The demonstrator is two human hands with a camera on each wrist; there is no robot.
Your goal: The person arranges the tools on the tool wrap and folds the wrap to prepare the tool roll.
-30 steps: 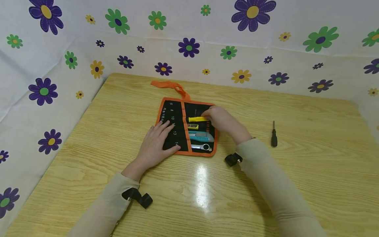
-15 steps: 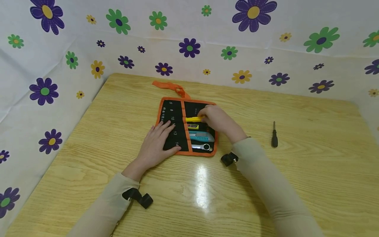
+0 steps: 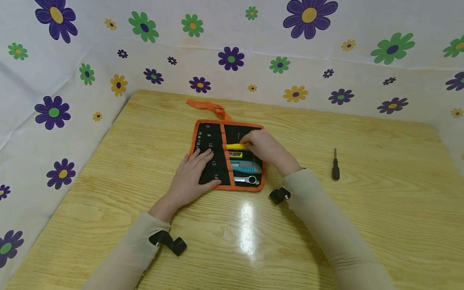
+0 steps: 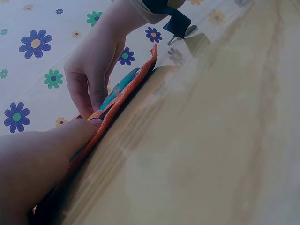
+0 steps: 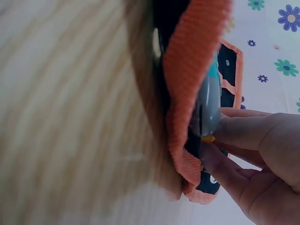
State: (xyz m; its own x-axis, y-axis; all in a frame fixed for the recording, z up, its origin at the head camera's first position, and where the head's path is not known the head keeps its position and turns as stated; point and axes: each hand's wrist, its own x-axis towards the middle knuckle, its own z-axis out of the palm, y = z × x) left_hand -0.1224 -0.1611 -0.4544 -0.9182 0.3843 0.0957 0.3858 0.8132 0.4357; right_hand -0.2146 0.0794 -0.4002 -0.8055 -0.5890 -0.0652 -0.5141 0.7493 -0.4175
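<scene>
A black tool pouch (image 3: 211, 167) with orange edging lies unrolled on the table, numbers printed along its pockets. My left hand (image 3: 188, 177) rests flat on its left part with fingers spread. Over the right part, my right hand (image 3: 266, 149) pinches a slim yellow tool (image 3: 235, 146), whose left end sits at a pocket's orange edge; its kind is hard to tell. Below it in other pockets are a small yellow-and-black item (image 3: 236, 155), a teal utility knife (image 3: 246, 166) and a ratchet wrench (image 3: 246, 179). In the right wrist view, thumb and fingers close on a yellow tip (image 5: 208, 139).
A screwdriver (image 3: 336, 169) with a dark handle lies on the wooden table (image 3: 380, 201) to the right of the pouch. The pouch's orange strap (image 3: 204, 105) trails toward the back. A flower-printed white cloth (image 3: 145, 60) hangs behind and along the left side.
My right hand has moved left with the yellow tool, whose left end has gone from short of the pocket edge up to it. The left hand stays in place.
</scene>
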